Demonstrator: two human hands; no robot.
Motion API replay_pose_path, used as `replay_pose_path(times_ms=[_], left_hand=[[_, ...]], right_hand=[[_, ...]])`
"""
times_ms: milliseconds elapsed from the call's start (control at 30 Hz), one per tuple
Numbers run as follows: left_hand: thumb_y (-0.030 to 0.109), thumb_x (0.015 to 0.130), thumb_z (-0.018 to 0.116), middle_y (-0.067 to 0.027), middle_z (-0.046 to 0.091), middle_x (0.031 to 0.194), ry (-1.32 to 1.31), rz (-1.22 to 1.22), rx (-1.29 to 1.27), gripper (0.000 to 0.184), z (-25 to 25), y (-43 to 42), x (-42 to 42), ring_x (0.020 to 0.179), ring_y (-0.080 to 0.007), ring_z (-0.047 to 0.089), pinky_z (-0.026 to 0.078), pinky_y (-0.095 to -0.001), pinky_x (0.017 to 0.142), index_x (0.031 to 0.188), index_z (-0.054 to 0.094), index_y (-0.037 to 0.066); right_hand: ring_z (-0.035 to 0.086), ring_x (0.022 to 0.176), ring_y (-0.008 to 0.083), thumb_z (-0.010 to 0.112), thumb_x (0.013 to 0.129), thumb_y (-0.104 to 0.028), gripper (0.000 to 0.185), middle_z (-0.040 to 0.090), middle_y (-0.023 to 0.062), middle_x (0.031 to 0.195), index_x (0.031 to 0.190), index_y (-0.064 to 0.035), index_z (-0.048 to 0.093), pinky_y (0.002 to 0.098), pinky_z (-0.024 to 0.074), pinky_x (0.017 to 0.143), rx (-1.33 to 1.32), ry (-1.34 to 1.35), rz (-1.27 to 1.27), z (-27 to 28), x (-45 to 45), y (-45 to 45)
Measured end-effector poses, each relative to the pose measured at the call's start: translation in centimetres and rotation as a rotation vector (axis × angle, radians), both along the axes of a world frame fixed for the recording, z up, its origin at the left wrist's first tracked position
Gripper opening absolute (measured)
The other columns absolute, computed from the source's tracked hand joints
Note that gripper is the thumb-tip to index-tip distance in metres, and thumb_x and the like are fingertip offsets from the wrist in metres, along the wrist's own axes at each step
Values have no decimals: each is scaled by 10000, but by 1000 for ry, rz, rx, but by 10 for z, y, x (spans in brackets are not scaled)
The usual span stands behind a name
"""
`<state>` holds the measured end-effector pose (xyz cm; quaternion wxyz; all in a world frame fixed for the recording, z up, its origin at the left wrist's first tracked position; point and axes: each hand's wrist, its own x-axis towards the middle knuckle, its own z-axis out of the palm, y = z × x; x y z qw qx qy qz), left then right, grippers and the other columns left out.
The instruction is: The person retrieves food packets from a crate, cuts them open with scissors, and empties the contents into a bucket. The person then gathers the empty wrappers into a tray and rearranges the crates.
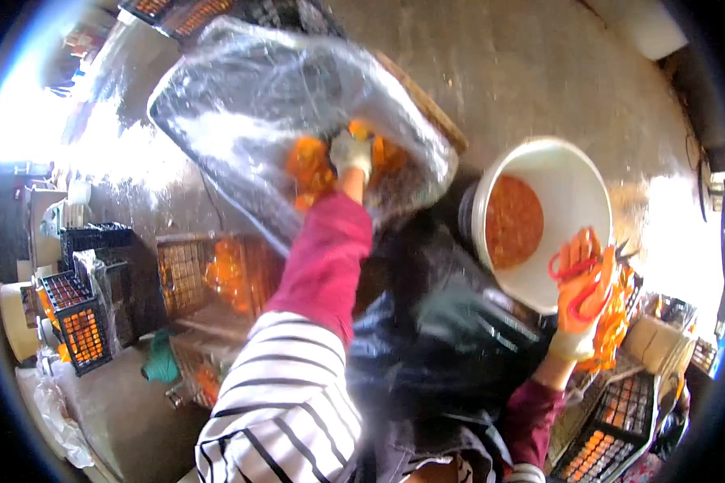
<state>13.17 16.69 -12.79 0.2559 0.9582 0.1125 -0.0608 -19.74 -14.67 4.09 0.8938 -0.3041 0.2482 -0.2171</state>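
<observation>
My left hand point(351, 153), in a pale glove, reaches down into a clear plastic liner point(242, 88) that spreads over a container. Around it lie orange pieces point(310, 159), too blurred to name. Its fingers are smeared and partly hidden, so I cannot tell whether they grip anything. My right hand point(582, 294) wears an orange-palmed glove and is closed around red-handled scissors point(578, 306), with dark blades sticking out to the right. Beside this hand a white bucket point(572, 185) leans toward me, with an orange-red mass point(514, 221) at its bottom.
Black crates point(84, 334) with orange contents stand at the left, and another crate point(612, 427) is at the lower right. A wooden edge point(427, 101) runs behind the liner. Orange pieces in a bag point(227, 274) lie left of my arm. Black plastic point(427, 322) covers the area before me.
</observation>
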Motion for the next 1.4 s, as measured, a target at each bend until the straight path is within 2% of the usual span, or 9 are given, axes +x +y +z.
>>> replay_pose_path(times_ms=[200, 300, 433, 667, 800, 900, 1033, 1133, 1400], left_hand=[[379, 670, 746, -167, 644, 1063, 234, 3, -378, 527, -41, 26, 17, 985, -304, 612, 478, -385, 820, 1109, 631, 113], [329, 694, 745, -145, 660, 992, -13, -263, -673, 452, -42, 57, -17, 905, -271, 634, 489, -353, 797, 1073, 647, 103], [267, 866, 609, -90, 603, 1067, 248, 177, -1634, 385, -13, 65, -62, 956, -234, 594, 504, -382, 806, 1182, 528, 62], [307, 862, 631, -95, 577, 1120, 428, 114, -2152, 454, 93, 55, -107, 996, -276, 561, 477, -368, 880, 1222, 507, 59], [291, 903, 583, -78, 597, 1137, 146, -188, -1820, 415, 169, 11, -112, 1008, -185, 570, 451, -326, 906, 1222, 518, 34], [169, 841, 642, -28, 623, 935, -127, -260, -1349, 334, 191, -41, -111, 803, -143, 583, 460, -280, 680, 1119, 567, 0], [352, 797, 660, -229, 625, 858, -267, -514, -286, 423, 163, -120, -112, 774, -393, 612, 459, -443, 664, 1050, 569, 26], [263, 800, 643, -200, 617, 1065, -36, -638, -238, 444, 113, -149, -124, 1013, -307, 592, 466, -365, 879, 1190, 552, 72], [130, 828, 638, -137, 654, 999, -81, -499, -732, 385, 86, -148, -92, 935, -191, 623, 484, -306, 816, 1193, 551, 41]], right_hand=[[536, 929, 204, 503, 927, -358, 432, 568, 90, 1002, 1191, -16, 492, 331, 436, 863, 25, 189, -97, 33, 28, 25], [569, 938, 224, 511, 924, -357, 429, 584, 133, 1047, 1207, -37, 462, 350, 450, 884, 16, 71, -21, 21, 21, 23], [583, 1013, 268, 501, 929, -373, 438, 571, 189, 1164, 1221, -50, 454, 375, 456, 924, -58, 57, -10, 13, 6, 26], [557, 1097, 295, 468, 939, -394, 445, 561, 188, 1199, 1212, -42, 478, 403, 441, 955, -68, -71, 16, -15, -28, 15], [550, 1088, 309, 525, 908, -418, 504, 546, 196, 1190, 1219, -29, 453, 389, 448, 934, -63, -124, 5, -22, -36, 10], [551, 1066, 305, 543, 903, -402, 520, 535, 205, 1185, 1233, -18, 427, 383, 466, 903, -140, -111, -36, 1, -42, 24], [568, 1058, 320, 493, 934, -366, 471, 548, 223, 1179, 1240, -16, 417, 378, 469, 908, -73, -112, 10, -30, -32, 3], [570, 1036, 303, 443, 946, -368, 441, 559, 242, 1161, 1264, -64, 421, 368, 467, 893, -80, -34, -12, -11, -29, 10], [584, 1041, 305, 346, 983, -334, 446, 574, 216, 1168, 1297, -26, 424, 350, 488, 864, 17, -63, 144, -6, -24, 21]])
